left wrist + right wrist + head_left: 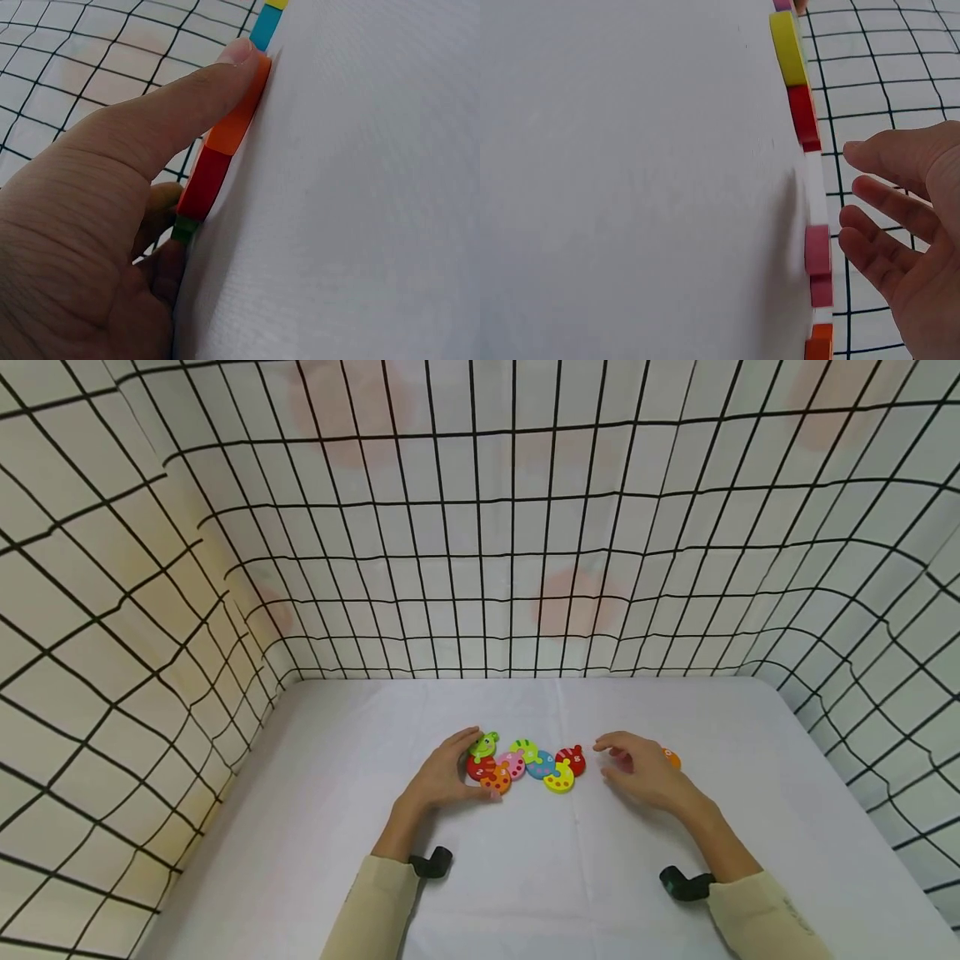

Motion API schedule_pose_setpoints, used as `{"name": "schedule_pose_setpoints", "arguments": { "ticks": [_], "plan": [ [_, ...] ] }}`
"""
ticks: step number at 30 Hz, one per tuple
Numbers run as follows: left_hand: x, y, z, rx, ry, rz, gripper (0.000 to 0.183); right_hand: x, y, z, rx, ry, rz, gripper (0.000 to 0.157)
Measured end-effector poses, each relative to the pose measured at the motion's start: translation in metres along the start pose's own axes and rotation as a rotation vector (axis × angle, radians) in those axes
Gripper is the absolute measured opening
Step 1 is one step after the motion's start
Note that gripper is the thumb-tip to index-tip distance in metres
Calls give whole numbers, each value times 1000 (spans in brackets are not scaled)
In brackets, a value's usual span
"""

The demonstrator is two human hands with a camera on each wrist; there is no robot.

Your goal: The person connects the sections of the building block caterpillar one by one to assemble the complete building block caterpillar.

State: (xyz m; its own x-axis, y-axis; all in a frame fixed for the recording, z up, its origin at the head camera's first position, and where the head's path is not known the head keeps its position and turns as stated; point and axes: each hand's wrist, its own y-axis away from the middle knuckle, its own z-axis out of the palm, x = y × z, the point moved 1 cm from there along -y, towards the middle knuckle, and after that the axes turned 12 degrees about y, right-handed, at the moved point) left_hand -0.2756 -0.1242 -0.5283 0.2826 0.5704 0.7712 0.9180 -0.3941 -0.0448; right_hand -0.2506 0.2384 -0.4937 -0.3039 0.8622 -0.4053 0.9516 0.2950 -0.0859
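Observation:
On the white table, a row of joined wooden caterpillar puzzle pieces (pixel 540 765) starts with a green head (pixel 483 745) at the left and finishes with a red piece (pixel 573 763) at the right. My left hand (pixel 438 778) holds the head end, its fingers curved around the far side and the thumb against the orange piece (pixel 244 112). To the right of the row, my right hand (pixel 648 770) hovers with loosely bent fingers and holds nothing. A pink piece (pixel 818 251) lies near it, hidden by the hand in the head view. Beyond it sits a separate orange piece (pixel 672 759).
Black wire mesh (pixel 510 535) backed by pale cloth surrounds the back and sides of the table (pixel 525 877). Dark straps with small protruding mounts (pixel 686 885) sit on both wrists, by the light sleeves.

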Motion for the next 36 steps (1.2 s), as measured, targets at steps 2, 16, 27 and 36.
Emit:
{"name": "schedule_pose_setpoints", "arguments": {
  "ticks": [2, 16, 27, 36],
  "plan": [
    [0, 0, 0, 2, 2, 0, 110, 4, 2, -2, 8, 5, 3, 38],
    [2, 1, -1, 1, 12, -14, 110, 29, 8, -7, 7, 46, 40, 43],
    [0, 0, 0, -2, 4, -18, 109, 32, 8, -2, 16, 77, 72, 37],
    [0, 0, 0, -3, 5, -9, 109, 27, 6, 2, -24, 107, 92, 48]
  ]
}}
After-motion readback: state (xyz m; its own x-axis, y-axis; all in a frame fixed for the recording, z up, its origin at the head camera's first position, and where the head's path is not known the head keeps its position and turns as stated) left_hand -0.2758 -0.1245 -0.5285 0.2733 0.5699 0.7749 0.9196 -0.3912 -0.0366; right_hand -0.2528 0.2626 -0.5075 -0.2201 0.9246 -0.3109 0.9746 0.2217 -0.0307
